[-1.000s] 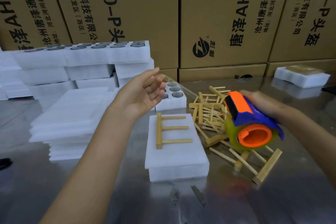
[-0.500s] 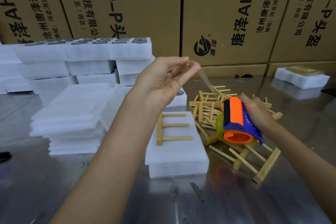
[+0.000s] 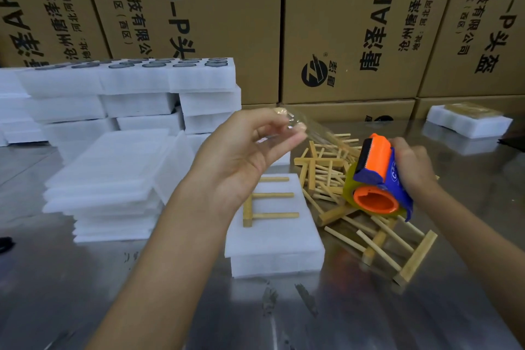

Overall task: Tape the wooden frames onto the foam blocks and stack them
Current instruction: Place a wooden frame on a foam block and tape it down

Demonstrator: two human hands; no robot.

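A white foam block (image 3: 272, 239) lies on the steel table with a wooden frame (image 3: 267, 202) on top of it. My left hand (image 3: 241, 156) hovers above the block and pinches the free end of a clear tape strip (image 3: 321, 134). The strip runs down to an orange and blue tape dispenser (image 3: 377, 176), which my right hand (image 3: 412, 162) grips just right of the block. A pile of loose wooden frames (image 3: 326, 168) lies behind and under the dispenser, and one larger frame (image 3: 397, 247) sits nearer to me.
Stacks of white foam sheets (image 3: 108, 188) and foam blocks (image 3: 127, 88) fill the left side. One taped foam block (image 3: 468, 119) sits at the far right. Cardboard boxes (image 3: 341, 23) wall off the back. The steel table (image 3: 312, 315) reflects light.
My left hand reached the dispenser, took the tape end and drew the strip up and to the left. My right hand tilted the dispenser more upright.
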